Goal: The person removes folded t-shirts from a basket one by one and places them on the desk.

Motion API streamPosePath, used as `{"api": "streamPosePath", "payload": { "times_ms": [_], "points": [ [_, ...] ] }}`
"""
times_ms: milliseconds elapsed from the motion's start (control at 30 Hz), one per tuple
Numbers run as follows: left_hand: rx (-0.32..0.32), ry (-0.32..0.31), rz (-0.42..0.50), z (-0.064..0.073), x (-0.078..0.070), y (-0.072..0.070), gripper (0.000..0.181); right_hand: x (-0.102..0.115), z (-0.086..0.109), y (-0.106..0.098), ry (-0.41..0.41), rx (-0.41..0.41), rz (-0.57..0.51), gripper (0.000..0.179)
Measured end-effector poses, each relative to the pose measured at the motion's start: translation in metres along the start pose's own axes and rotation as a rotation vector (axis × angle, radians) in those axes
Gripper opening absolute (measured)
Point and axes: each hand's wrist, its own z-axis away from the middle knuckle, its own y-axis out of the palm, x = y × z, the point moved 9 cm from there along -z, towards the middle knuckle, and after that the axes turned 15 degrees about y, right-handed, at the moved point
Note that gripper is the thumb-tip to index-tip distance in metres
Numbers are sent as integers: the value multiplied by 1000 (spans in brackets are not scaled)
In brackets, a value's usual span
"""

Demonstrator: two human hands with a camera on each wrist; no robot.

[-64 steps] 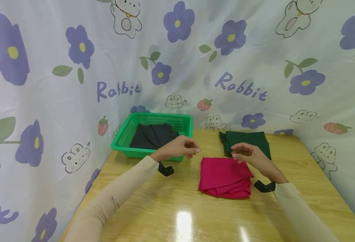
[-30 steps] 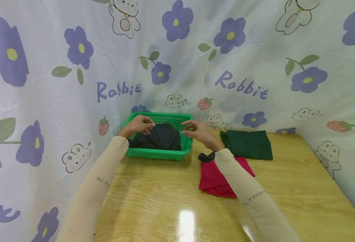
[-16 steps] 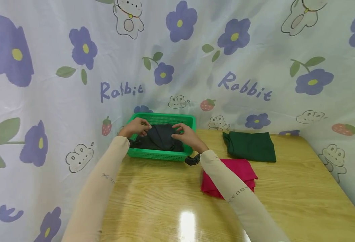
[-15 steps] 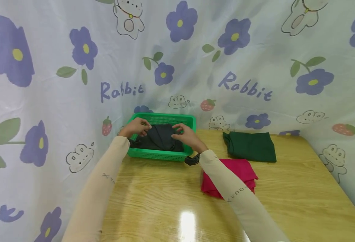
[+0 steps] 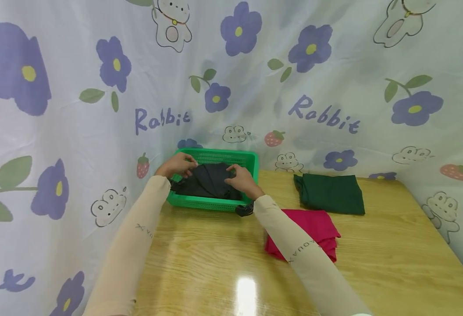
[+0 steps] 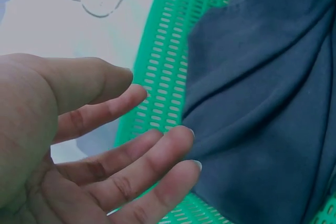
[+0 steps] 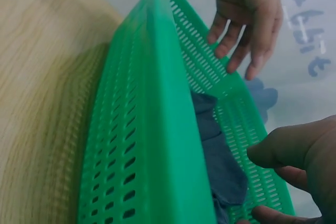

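Observation:
A dark grey-blue folded cloth lies inside the green plastic basket; its soft folds show closely in the left wrist view. My left hand hovers at the basket's left end, thumb apart from loosely bent fingers, fingertips right by the cloth's edge. Over the right end is my right hand, its thumb and fingers apart near the cloth. In the right wrist view, both the left hand and the right hand have nothing between the fingers.
A folded crimson cloth lies on the wooden table, partly under my right forearm in the head view. Behind it is a folded dark green cloth. A printed curtain hangs close behind the basket.
Both hands have gone from beside the crimson cloth to over the basket. Over the last half second the right hand has shifted slightly lower, nearer the dark cloth.

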Motion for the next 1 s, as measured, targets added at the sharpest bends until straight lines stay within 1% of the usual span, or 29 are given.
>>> {"api": "streamPosePath", "payload": {
  "times_ms": [100,233,467,600,700,833,933,1000],
  "points": [
    [-3,6,5,-4,-4,1,38,-3,-2,1,26,-21,9,47],
    [-1,-13,1,-5,-2,3,37,-8,-3,4,67,-25,24,50],
    [-3,-37,-7,-4,5,3,39,-8,-4,13,113,17,5,56],
    [14,-57,-28,-4,8,6,38,-10,-7,19,132,44,4,59],
    [50,-71,-52,-5,8,12,39,-15,-10,22,147,52,2,61],
    [121,-93,-87,-6,15,21,43,-21,-13,22,169,50,-27,63],
    [175,-111,-101,-6,22,25,48,-23,-15,22,185,42,-38,61],
    [197,-123,-110,-6,29,26,50,-24,-16,21,197,37,-37,58]
  ]
}}
